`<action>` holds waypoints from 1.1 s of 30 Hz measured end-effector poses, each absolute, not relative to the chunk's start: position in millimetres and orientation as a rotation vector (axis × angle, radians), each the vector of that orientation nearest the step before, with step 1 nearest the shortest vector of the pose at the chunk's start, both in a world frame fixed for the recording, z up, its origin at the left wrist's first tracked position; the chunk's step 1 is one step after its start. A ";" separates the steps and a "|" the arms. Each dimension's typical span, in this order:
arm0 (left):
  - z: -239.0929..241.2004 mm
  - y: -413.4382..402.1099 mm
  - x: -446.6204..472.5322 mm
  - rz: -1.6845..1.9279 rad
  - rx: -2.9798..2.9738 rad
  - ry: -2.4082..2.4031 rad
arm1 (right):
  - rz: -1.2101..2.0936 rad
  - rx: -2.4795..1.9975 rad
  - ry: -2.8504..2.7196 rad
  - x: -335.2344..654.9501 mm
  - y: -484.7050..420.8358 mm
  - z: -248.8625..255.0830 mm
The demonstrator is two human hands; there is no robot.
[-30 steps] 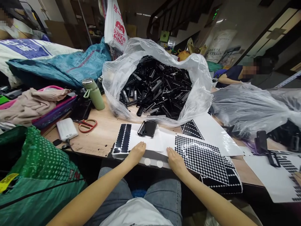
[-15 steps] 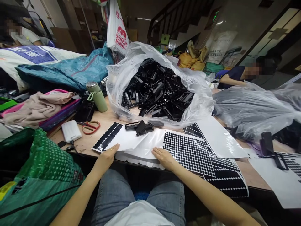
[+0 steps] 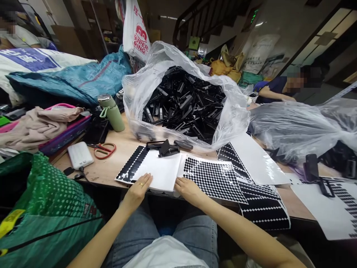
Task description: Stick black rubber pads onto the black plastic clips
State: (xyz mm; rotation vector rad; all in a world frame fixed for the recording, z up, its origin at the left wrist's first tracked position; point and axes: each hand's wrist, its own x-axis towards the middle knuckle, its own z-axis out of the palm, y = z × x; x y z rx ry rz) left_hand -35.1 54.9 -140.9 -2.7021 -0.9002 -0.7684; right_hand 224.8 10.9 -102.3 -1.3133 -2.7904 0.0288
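My left hand (image 3: 138, 189) lies with fingers stretched on the near edge of a white backing sheet (image 3: 161, 172), which has rows of black stickers (image 3: 133, 163) on its left side. Just right of it, my right hand (image 3: 188, 191) rests with extended fingers at the near left corner of a sheet of round black stickers (image 3: 210, 178). The white sheet and the dotted sheet meet between my hands. Both thumbs are largely hidden. Behind the sheets lie a few black plastic clip-like parts (image 3: 166, 148).
A clear plastic bag (image 3: 232, 111) full of black plastic parts (image 3: 186, 100) stands behind. Scissors (image 3: 104, 150), a white power bank (image 3: 80, 155) and a green bottle (image 3: 113, 115) are at left. More sticker sheets (image 3: 264, 208) lie at right. Two other people sit further off.
The dotted sheet has shifted left, and the bulging white paper now lies flatter. Most of the scalloped white edge beneath is covered. My hands have come closer together.
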 end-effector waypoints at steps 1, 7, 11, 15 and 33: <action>-145.7 52.6 -30.6 -0.763 -2.735 -0.858 | 0.020 -1.354 -2.769 232.6 1.8 -103.3; -165.3 49.7 -0.7 -0.744 -2.887 -0.712 | 0.026 -1.460 -2.671 269.3 -32.1 -124.2; -167.3 55.9 5.9 -0.675 -2.969 -0.675 | 0.023 -1.431 -2.567 271.8 -32.4 -130.6; -158.2 56.1 1.5 -0.654 -2.946 -0.760 | 0.089 -1.535 -2.257 266.3 -36.2 -119.8; -120.8 78.1 -65.8 -0.762 -2.562 -1.165 | 0.537 -1.805 -2.154 151.9 50.1 -76.2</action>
